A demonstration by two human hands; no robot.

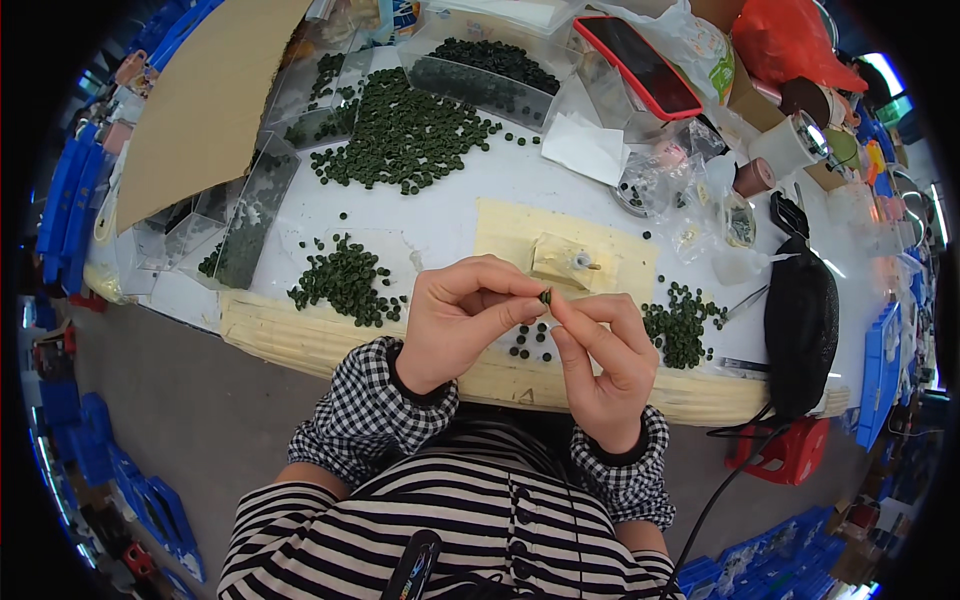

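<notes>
A small dark green round piece [545, 296] is pinched between the thumb and index finger of my left hand [472, 315]. From the other side, fingertips of my right hand [607, 355] press against the same piece, the hand curled with its thumb lower down. Just below the fingertips, several loose round pieces [520, 340] lie on the table. Beyond my hands stands a tape-covered block [562, 262] with a short pin sticking out of it, on a yellowish sheet [505, 225]. A heap of green pieces [345, 283] lies left of my left hand, a smaller heap [682, 325] right of my right hand.
A large pile of green pieces [400, 135] spreads at the back, beside clear plastic bins [480, 85] and a cardboard sheet [205, 110]. To the right are a red-cased phone [640, 68], white paper [585, 150], plastic bags [670, 175], tweezers [748, 300] and a black pouch [800, 320].
</notes>
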